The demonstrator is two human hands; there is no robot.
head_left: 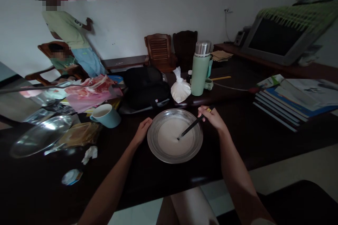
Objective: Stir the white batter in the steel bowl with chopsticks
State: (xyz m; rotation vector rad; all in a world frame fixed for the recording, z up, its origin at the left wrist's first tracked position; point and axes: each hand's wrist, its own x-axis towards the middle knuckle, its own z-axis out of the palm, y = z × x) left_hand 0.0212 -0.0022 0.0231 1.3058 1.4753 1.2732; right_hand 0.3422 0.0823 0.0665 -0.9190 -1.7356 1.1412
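A round metal basin (152, 147) stands on the dark table in front of me, with a milky white liquid (171, 135) in it. At the basin's left rim, my left hand (143, 130) is closed on the edge, its fingertips partly hidden. My right hand (212, 116) is closed around black chopsticks (194, 126), held slanting down to the left over the right rim. Their lower tips dip into the liquid near its middle. Just behind the basin sits a knotted clear bag of white powder (180, 90), beside a pale green thermos (200, 74).
A blue mug (109, 119), a metal plate (39, 139), crumpled tissue (89, 154) and a small round container (72, 177) lie to the left. A black bag (146, 89) is behind the basin; stacked books (298, 102) are at right. Two people (66, 28) are at the far left.
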